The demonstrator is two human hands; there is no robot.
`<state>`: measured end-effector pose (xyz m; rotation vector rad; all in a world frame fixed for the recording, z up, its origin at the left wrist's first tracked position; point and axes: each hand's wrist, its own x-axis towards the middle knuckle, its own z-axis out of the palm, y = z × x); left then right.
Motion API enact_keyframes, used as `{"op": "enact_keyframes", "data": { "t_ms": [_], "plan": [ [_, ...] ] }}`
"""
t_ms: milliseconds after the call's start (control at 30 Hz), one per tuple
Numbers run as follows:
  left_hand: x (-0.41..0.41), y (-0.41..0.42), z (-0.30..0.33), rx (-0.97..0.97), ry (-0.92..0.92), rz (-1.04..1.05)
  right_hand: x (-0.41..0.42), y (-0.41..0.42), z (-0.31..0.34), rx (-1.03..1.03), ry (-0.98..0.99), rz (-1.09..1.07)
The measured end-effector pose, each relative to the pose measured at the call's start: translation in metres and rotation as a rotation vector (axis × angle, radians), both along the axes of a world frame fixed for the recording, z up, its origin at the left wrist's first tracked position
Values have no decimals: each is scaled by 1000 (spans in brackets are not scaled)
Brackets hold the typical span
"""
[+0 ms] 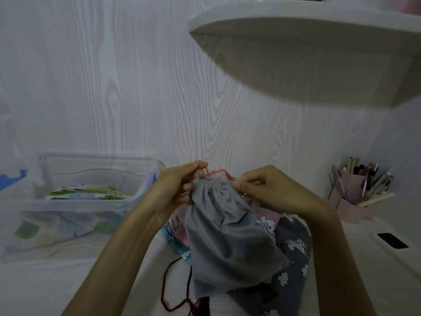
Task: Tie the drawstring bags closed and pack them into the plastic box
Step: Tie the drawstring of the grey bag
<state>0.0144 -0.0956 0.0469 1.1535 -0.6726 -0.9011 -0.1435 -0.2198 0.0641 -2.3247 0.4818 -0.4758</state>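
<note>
Both hands, left hand (180, 188) and right hand (262, 185), pinch the grey bag's (227, 236) gathered mouth beside the plastic box (141, 195).

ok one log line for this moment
step: tying grey bag | left hand: pinching cord | right hand: pinching cord | plastic box: leaf-print bag inside

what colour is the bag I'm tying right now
Plain grey bag, best seen in the head view.

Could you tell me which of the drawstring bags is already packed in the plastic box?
The leaf-print bag lies in the plastic box; the grey bag is in both hands.
</note>
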Motion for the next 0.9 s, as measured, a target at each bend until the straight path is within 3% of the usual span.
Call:
{"op": "enact_keyframes", "data": {
  "t_ms": [200, 333, 467, 567, 800, 900],
  "plan": [
    [9, 12, 3, 230, -430, -61, -30, -18, 5, 202, 93, -48],
    [1, 12, 2, 245, -586, -193, -32, -23, 11, 410, -166, -145],
    [-20, 3, 2, 189, -608, -161, -19, -10, 23, 262, -241, -148],
    [-29, 1, 0, 143, -614, -142, -5, 5, 41, 101, -50, -11],
    [-37, -10, 0, 302, -595, -190, 77, 28, 78, -366, 722, 141],
    [-41, -6, -4, 253, -605, -230, 107, 32, 70, -424, 793, 157]
  ]
}}
